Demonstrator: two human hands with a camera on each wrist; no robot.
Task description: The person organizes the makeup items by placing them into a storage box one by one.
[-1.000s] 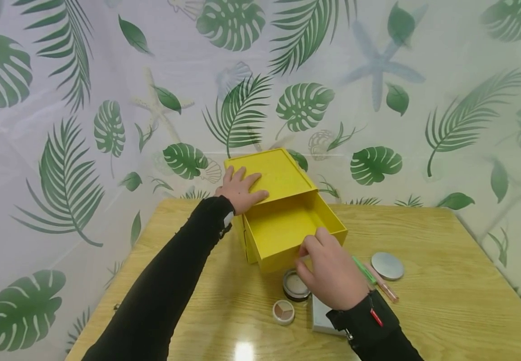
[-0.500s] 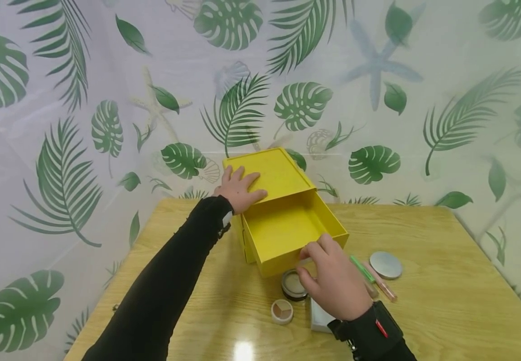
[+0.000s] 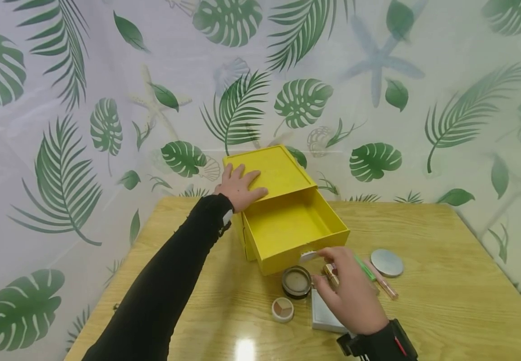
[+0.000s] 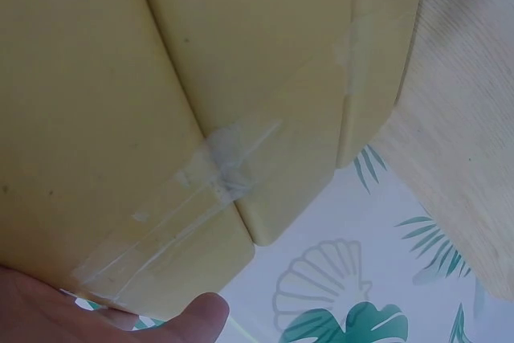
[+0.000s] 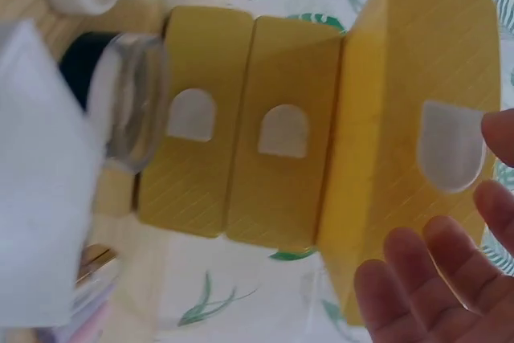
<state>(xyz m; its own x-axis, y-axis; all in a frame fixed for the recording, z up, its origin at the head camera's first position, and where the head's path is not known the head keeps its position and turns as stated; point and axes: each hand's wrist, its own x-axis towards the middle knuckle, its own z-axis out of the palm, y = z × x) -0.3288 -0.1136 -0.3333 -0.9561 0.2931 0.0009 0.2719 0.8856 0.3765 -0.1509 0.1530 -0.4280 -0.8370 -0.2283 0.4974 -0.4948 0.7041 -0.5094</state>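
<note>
Right hand (image 3: 352, 296) at drawer's edge (image 3: 287, 252); round jar (image 3: 296, 282) near

Leaf-print backdrop (image 3: 260, 100) behind wooden table (image 3: 450, 260)

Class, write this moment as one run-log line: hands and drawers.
left hand: spread on yellow box | right hand: at white tab, contact unclear | top drawer: pulled out | middle drawer: closed | bottom drawer: closed

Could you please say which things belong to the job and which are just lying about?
Apparently in use:
yellow drawer unit, left hand on it
open top drawer, right hand at its white tab

Seemingly lying about:
round jar
tricolour compact
white box
silver disc
green stick
pink tube
gold item
</note>
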